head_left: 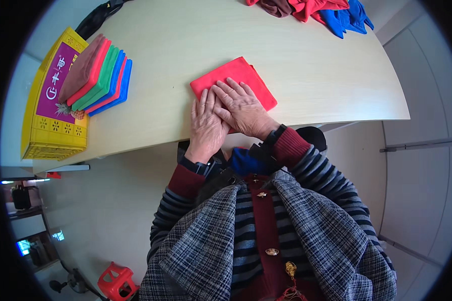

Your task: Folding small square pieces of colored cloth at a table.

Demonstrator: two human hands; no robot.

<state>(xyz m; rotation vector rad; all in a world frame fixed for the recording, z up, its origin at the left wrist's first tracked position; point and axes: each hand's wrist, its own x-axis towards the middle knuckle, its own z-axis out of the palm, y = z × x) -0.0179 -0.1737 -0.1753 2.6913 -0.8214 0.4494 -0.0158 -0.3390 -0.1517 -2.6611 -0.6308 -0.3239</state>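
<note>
A red cloth (236, 72), folded into a flat square, lies near the front edge of the table. Both my hands rest on it side by side, palms down. My left hand (207, 125) covers its lower left part, fingers stretched out and pointing away from me. My right hand (243, 108) lies flat across its middle, and its thumb side meets the fingers of my left hand. Part of the cloth's near edge is hidden beneath my hands. Neither hand grips anything.
At the left, a stack of folded cloths (103, 75) in brown, red, green and blue leans by a yellow plastic crate (32, 133). Crumpled red, brown and blue cloths (326, 12) lie at the table's (326, 85) far right. A red stool (116, 282) stands on the floor.
</note>
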